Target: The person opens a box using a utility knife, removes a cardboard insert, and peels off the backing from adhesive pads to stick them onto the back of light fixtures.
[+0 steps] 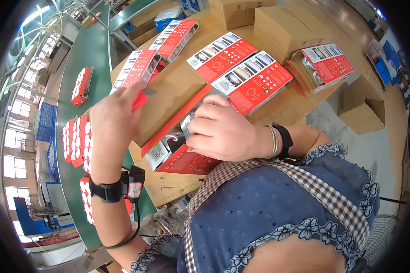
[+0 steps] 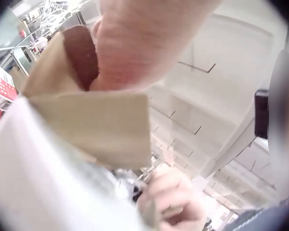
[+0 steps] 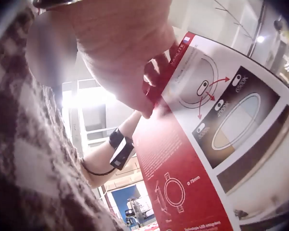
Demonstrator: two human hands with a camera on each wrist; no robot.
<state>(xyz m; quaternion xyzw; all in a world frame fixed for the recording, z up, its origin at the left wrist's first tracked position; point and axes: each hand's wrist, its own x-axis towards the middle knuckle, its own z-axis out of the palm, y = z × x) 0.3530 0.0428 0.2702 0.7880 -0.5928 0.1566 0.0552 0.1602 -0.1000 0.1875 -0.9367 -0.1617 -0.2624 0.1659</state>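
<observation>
A red and white printed carton (image 1: 189, 162) stands at the table's near edge with its brown-lined lid (image 1: 171, 98) raised. My left hand (image 1: 116, 120) pinches the lid at its left end, by a small red flap (image 1: 140, 99). In the left wrist view, the thumb side of that hand (image 2: 139, 43) lies against a brown cardboard flap (image 2: 98, 127). My right hand (image 1: 225, 129) grips the carton's near upper edge, fingers curled over it. Silvery and white contents (image 1: 173, 140) show in the opening. The right wrist view shows the carton's printed side (image 3: 183, 178) below the hand.
Two closed printed cartons (image 1: 243, 82) lie just beyond, with more at the far left. An open carton (image 1: 321, 68) holding round fittings sits at the right, near large brown boxes (image 1: 287, 29). Rows of red and white packs (image 1: 77, 141) lie on the green conveyor (image 1: 89, 50).
</observation>
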